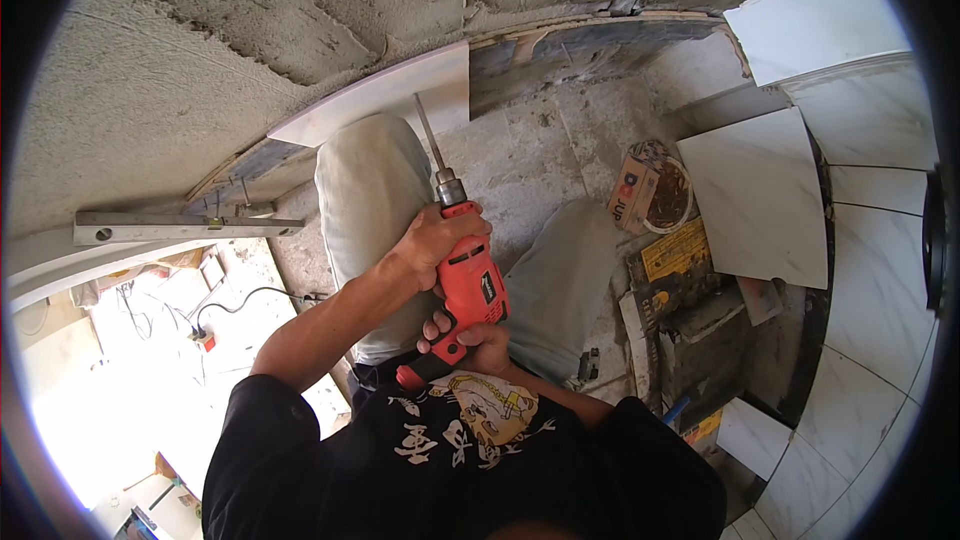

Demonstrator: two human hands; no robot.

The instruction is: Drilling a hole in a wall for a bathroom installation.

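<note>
A red power drill [472,285] lies across my front, its long thin bit [430,135] pointing away from me. Around the drill's front body, just behind the metal chuck [450,187], my left hand [437,243] is closed. My right hand [482,348] wraps the rear handle, fingertips showing on its left side. In the picture, the bit's tip overlaps a pale tile [400,90] leaning at the foot of the rough wall; whether they touch I cannot tell. My left knee [375,155] is close against that tile.
A metal spirit level [185,229] sits on a ledge at left, above a cable with a plug [203,340]. To the right are an open cardboard box [635,185], a loose marbled tile [760,195], yellow-and-dark bags [675,250] and a tiled wall [870,260]. Rough plaster [250,40] covers the far wall.
</note>
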